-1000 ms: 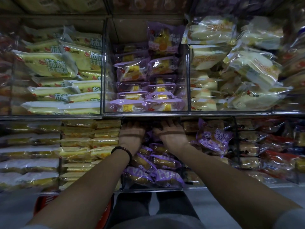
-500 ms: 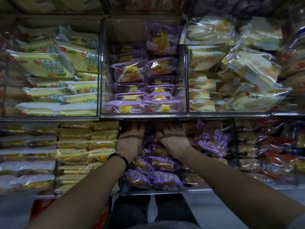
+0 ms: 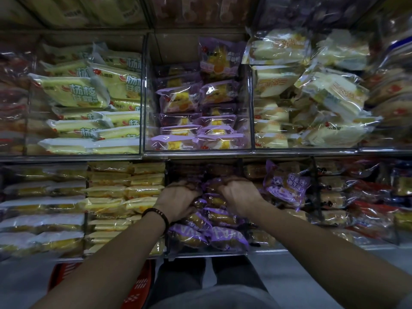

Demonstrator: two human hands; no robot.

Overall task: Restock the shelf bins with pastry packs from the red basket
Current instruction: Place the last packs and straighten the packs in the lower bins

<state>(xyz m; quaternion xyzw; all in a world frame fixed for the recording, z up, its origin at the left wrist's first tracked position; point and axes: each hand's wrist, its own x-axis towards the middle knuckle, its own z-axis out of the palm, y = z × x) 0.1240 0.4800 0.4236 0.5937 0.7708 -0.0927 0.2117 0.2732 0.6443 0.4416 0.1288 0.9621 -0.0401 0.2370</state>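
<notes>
We're down at the lower shelf, both hands buried in the middle clear bin [image 3: 207, 253], which is piled with purple pastry packs [image 3: 227, 238]. Our left hand [image 3: 176, 200], with a dark bead bracelet [image 3: 157, 216] at the wrist, has its fingers curled down into the heap; our right hand [image 3: 239, 194] sits just beside it, fingers likewise hooked over purple wrappers at the back of the pile. The hands are close but not touching, a crumpled pack showing between them; whether either one actually clamps a pack, we cannot tell, since the fingertips are hidden among the wrappers. To the right, a single purple pack [image 3: 286, 185] stands tilted against the neighbouring bin. Yellow packs [image 3: 124, 192] fill the bin to our left. Above, the upper shelf holds another purple bin [image 3: 200, 121], flanked by green-yellow packs [image 3: 75, 92] and pale cream ones [image 3: 330, 94]. Down by our left forearm, the red basket [image 3: 138, 288] peeks out on the floor, mostly hidden behind the arm.
</notes>
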